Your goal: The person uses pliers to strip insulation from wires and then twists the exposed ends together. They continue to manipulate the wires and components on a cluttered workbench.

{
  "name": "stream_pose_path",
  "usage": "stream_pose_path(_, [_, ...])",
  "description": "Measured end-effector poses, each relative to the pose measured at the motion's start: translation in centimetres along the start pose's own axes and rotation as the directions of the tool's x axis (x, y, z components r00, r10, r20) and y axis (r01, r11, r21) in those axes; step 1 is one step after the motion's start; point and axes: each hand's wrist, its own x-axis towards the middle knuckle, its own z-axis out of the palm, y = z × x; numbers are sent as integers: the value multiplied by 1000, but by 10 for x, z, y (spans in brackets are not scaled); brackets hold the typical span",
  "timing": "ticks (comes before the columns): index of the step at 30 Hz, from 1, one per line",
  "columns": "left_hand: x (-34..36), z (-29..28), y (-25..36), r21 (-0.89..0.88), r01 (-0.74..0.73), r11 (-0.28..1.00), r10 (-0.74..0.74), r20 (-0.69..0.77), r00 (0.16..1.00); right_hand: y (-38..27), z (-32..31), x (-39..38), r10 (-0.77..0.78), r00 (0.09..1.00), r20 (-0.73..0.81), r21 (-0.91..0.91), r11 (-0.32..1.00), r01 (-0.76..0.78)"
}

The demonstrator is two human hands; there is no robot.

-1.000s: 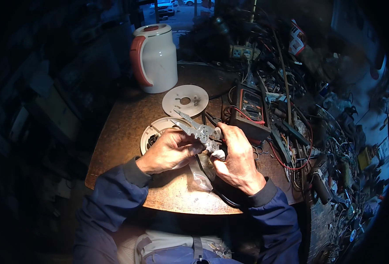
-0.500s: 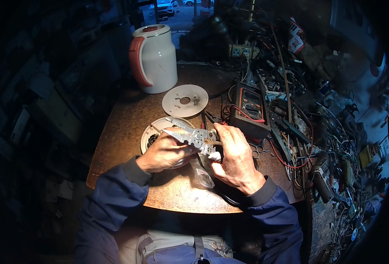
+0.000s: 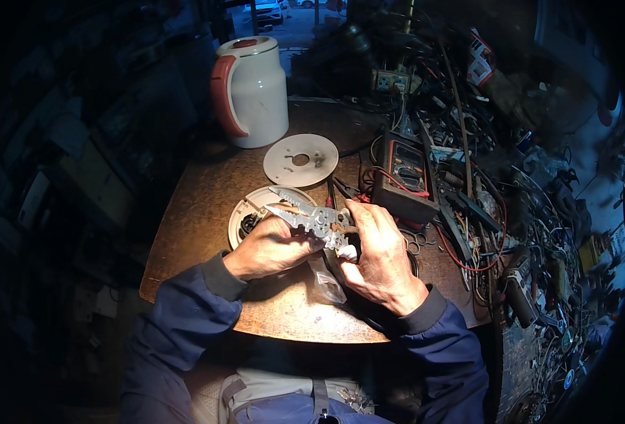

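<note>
Presently, I had the right hand (image 3: pixel 379 258) clamped on the wire-stripping pliers (image 3: pixel 319 222), held above the middle of the table (image 3: pixel 185 219), well in from its near edge. The left hand (image 3: pixel 266 249) appeared to touch the pliers' side; I could not tell whether it gripped anything. I judged that squeezing could have pinched the left fingers, and a loosened right grasp could have dropped the pliers onto the open round housing (image 3: pixel 237 219).
</note>
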Motion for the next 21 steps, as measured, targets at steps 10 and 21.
stream_pose_path(10, [-1, -4, -15, 138, 12, 990, -2, -77, 997, -4, -1, -2, 18, 999, 43, -18, 1000, -17])
stream_pose_path(21, [1, 6, -15, 167, 5, 986, 28, -194, 981, -2, 3, -3, 55, 997, 59, 2, 998, -55])
